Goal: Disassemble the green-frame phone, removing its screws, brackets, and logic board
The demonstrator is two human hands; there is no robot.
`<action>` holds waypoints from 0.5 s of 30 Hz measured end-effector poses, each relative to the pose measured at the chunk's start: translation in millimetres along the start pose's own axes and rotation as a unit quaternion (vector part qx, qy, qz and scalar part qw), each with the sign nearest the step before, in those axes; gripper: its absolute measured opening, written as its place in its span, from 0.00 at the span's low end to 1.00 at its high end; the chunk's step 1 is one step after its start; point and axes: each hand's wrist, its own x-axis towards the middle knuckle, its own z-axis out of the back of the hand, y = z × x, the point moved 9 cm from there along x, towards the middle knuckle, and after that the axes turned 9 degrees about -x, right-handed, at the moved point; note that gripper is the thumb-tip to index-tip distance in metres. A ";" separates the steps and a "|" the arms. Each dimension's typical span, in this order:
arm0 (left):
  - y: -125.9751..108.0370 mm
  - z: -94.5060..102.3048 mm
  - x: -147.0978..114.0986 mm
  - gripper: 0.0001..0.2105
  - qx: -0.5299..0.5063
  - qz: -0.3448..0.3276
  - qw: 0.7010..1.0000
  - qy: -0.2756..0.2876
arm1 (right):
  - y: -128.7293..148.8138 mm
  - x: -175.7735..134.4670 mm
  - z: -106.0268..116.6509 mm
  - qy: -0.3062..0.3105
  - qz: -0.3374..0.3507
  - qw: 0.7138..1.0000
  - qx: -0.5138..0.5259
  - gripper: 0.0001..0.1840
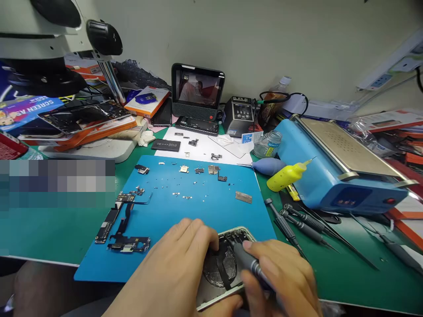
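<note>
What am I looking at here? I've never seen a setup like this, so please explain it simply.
There's no robot: this single picture comes from a camera on a person's head, looking forward and down at their bare hands. The left hand holds an opened phone shell; the right hand grips a grey tool pointed into it. A blue mat on the green work surface carries circuit boards and many small loose parts. Right of the mat are more grey tools, a yellow bottle and a blue machine.
</note>
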 end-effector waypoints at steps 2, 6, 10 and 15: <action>2.1 -8.1 -2.6 0.17 0.021 -0.003 1.000 0.011 | -14.9 5.9 -1.7 0.042 -0.071 0.996 0.018 0.15; -1.0 -13.1 -2.0 0.28 0.074 -0.045 0.996 -0.021 | -36.3 12.7 -0.8 -0.012 -0.243 0.968 0.060 0.10; -2.4 -10.6 5.1 0.31 0.080 -0.068 0.994 -0.034 | -25.0 28.1 -35.2 0.081 -0.202 0.971 0.100 0.05; 2.0 -8.4 -2.5 0.22 0.055 -0.104 0.991 -0.059 | -26.1 31.5 -54.0 0.127 -0.208 0.959 0.144 0.08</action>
